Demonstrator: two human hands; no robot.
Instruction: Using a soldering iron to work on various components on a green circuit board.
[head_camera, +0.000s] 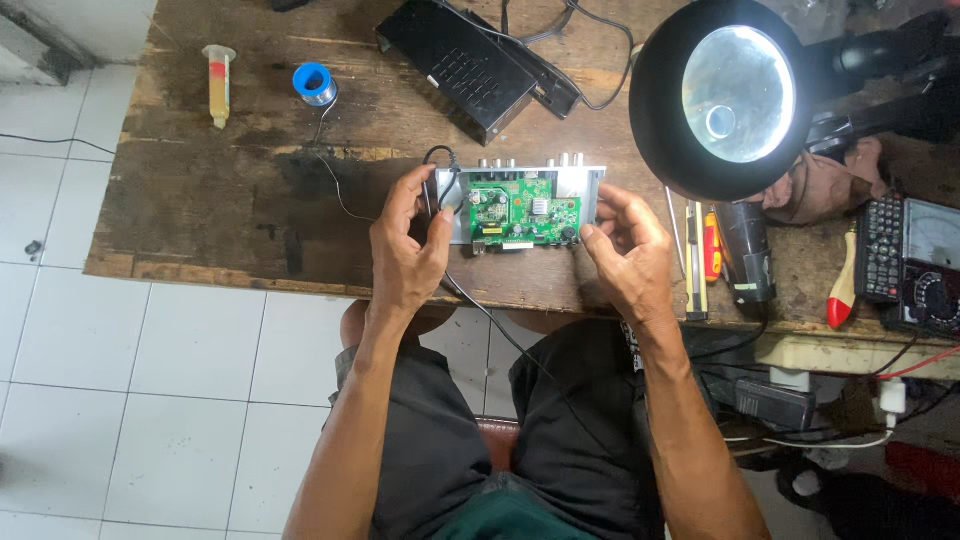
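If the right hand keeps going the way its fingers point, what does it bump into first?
Probably the green circuit board. The right hand points up and left, its fingertips already at the right end of the open metal case, so the board looks closest, though depth is hard to judge.

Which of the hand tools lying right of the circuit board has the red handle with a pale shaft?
The tool farthest right, beside the multimeter; the others by the right hand are slimmer.

The workbench (230, 215) is rough, stained, worn wood. The open case (590, 185) at its front edge looks like matt grey metal, holding a glossy green circuit board (522, 212). The black cover (465, 65) near the back edge is matt plastic or painted metal; the lamp (660, 110) shade is glossy black.
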